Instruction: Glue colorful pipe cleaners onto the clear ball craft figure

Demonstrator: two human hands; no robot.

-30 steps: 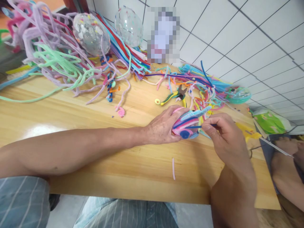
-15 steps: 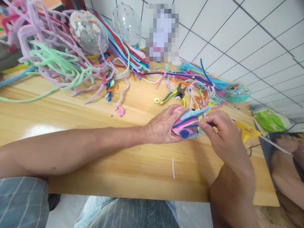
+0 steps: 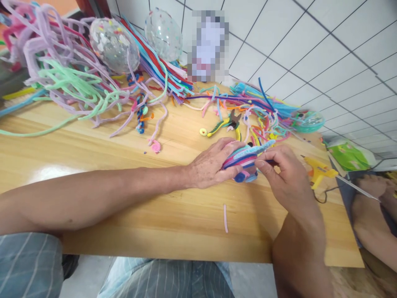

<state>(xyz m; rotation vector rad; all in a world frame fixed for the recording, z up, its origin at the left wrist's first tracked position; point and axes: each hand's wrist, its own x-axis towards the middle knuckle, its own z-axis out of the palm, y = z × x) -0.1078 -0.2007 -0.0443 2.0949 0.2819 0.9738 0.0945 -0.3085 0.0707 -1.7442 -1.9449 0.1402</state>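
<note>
My left hand [image 3: 209,163] is wrapped round a rounded craft of striped pipe cleaners [image 3: 240,161] in pink, purple, white and blue, keeping it on the table. A blue coil sits on its near side, and a light blue fuzzy strip [image 3: 256,149] sticks out at the upper right. At the craft's right end, my right hand [image 3: 282,174] pinches thumb and forefinger together where the dark blue pipe cleaner reaches them; the exact tip is hidden. Close behind lie yellow-and-green pliers [image 3: 228,124]. A short pink pipe cleaner piece [image 3: 225,218] lies in front.
Lilac and mint pipe cleaners [image 3: 71,87] heap up at the left, beside clear decorated balls [image 3: 114,45]. Bundled pipe cleaners [image 3: 263,99] line the tiled wall. A yellow glue gun [image 3: 319,170] with a cord lies at the right. Another person's arm [image 3: 372,219] shows at the right edge.
The craft has turned a little under my left hand, and my left thumb now lies over its near side. My right hand still pinches at the right end.
</note>
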